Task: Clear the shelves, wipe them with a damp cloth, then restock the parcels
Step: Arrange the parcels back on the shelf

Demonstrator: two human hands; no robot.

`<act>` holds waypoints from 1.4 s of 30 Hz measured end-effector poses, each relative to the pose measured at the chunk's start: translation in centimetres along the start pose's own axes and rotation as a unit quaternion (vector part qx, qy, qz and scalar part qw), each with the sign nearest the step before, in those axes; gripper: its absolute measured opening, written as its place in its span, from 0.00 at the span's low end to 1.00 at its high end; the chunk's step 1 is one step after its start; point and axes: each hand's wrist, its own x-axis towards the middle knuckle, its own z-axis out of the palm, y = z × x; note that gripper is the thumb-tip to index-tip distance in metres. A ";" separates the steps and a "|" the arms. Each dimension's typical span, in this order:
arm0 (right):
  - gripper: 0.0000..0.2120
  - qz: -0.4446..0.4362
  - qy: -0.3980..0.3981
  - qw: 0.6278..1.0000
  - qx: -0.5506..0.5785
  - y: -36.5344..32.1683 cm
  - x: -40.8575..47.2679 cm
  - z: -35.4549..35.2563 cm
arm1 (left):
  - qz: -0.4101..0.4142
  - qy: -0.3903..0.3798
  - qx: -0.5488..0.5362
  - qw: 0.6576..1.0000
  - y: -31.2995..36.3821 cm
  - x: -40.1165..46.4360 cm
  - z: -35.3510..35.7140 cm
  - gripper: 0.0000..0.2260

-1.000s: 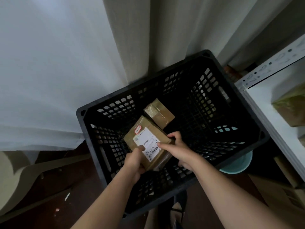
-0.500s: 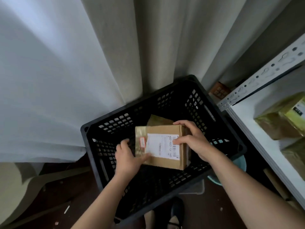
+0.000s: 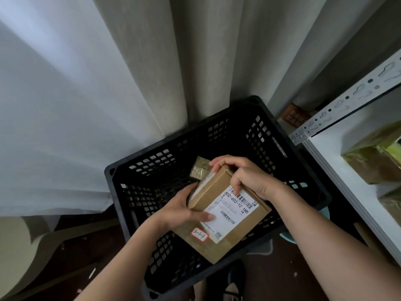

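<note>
I hold a brown cardboard parcel with a white shipping label and a red-edged sticker above the black plastic crate. My left hand grips its left side, thumb lying across the label. My right hand holds its far end, fingers curled over the top edge. A smaller taped parcel lies inside the crate, partly hidden behind the held one. To the right stands the white shelf with more parcels on it.
Pale curtains hang right behind the crate. The shelf's perforated metal upright runs up the right edge. A teal basin peeks out under the crate's right side. Dark floor lies below, with a light curved object at lower left.
The parcel has risen out of the crate toward me and turned, its label now running diagonally. The view has shifted, showing more curtain and shelf.
</note>
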 end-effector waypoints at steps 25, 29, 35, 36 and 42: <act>0.54 0.131 0.163 0.916 -0.343 15.0 14.2 2.8 | -0.252 0.428 -0.120 0.859 -9.1 7.6 0.6 0.50; 0.52 0.145 0.195 0.964 -0.112 13.7 12.0 1.6 | -0.252 0.437 -0.121 0.855 -7.9 6.7 0.9 0.49; 0.38 0.120 0.253 0.949 0.142 9.2 4.3 -0.3 | -0.219 0.427 -0.126 0.868 -2.5 2.4 2.4 0.48; 0.36 0.120 0.252 0.944 0.179 8.4 2.7 -0.6 | -0.204 0.426 -0.134 0.871 -1.4 1.3 2.8 0.48; 0.30 0.057 0.268 0.920 0.280 2.1 -7.1 -1.9 | -0.096 0.423 -0.166 0.886 4.4 -5.9 4.6 0.46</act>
